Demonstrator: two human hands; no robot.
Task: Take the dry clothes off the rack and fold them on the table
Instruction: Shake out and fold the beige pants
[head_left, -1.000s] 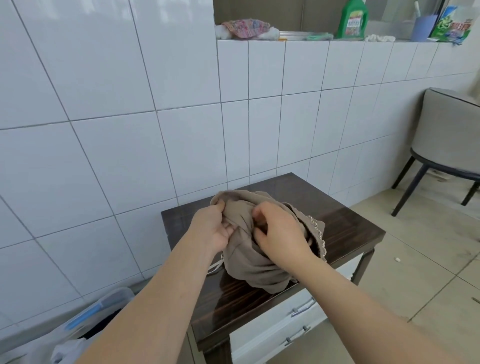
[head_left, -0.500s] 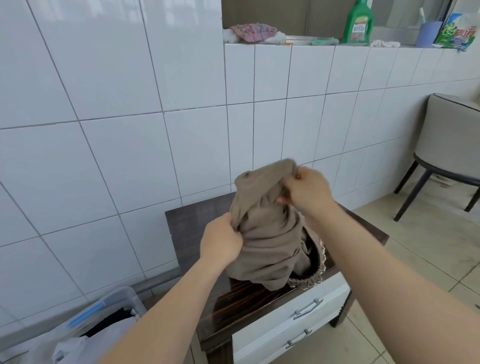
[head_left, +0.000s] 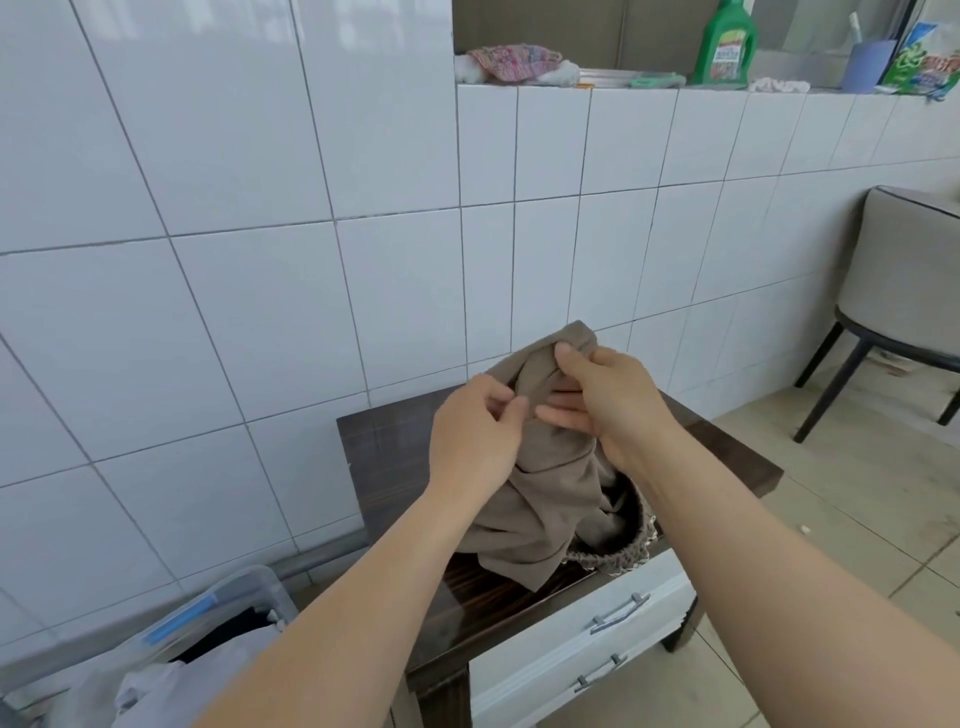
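The right hand, just right of the frame's centre, pinches the top fold of a crumpled taupe cloth garment between thumb and forefinger, its other fingers stretched out flat along the fabric. The left hand, just beside it to the left, has its fingers curled against the same garment near the top edge; whether it truly grips the cloth or only touches it I cannot tell. Both bare forearms run up from the bottom of the frame.

The garment hangs bunched from the hands, its lower part resting on the dark brown glossy wooden table in the lower centre. A woven, lace-like trim shows at the garment's lower right, at the table's front edge. Below the tabletop are 2 white drawers with metal bar handles.

In the lower left corner sits a clear plastic storage bin with pale and dark clothes inside. White glazed wall tiles fill the left and centre. On the ledge at upper right stand a green detergent bottle, a pink patterned cloth and a lilac cup. At the right edge is a grey upholstered chair with black legs.
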